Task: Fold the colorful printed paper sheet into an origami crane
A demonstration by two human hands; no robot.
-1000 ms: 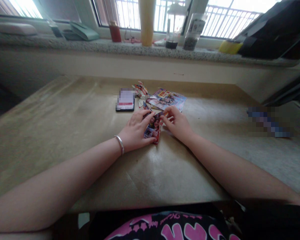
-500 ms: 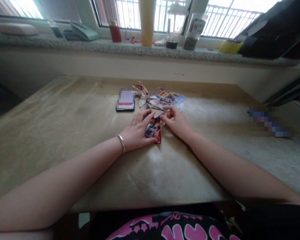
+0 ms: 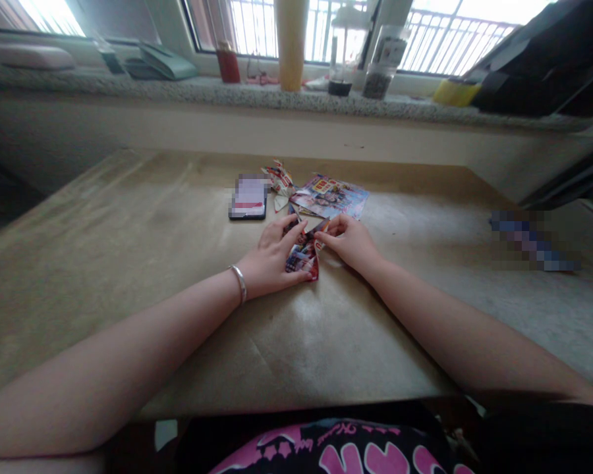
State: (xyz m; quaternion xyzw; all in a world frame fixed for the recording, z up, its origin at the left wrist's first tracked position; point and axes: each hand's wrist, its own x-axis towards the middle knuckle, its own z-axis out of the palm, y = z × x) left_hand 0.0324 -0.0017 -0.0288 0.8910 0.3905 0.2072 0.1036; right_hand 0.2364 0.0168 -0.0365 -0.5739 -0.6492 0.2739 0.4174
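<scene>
A: Grip state?
B: Left hand (image 3: 277,253) lies spread on the folded printed paper (image 3: 301,259), against the surface (image 3: 168,237); right hand (image 3: 346,242) pinches its right edge.
A: Paper's position?
B: Between both hands, nearer than the printed sheets (image 3: 337,196) and smartphone (image 3: 248,201).

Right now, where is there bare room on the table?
Bare: the table left of the phone, past the left forearm; also between the right hand and the blurred item at far right. Crowded: the middle, with crumpled paper, printed sheets and the folded paper under the left hand.
</scene>
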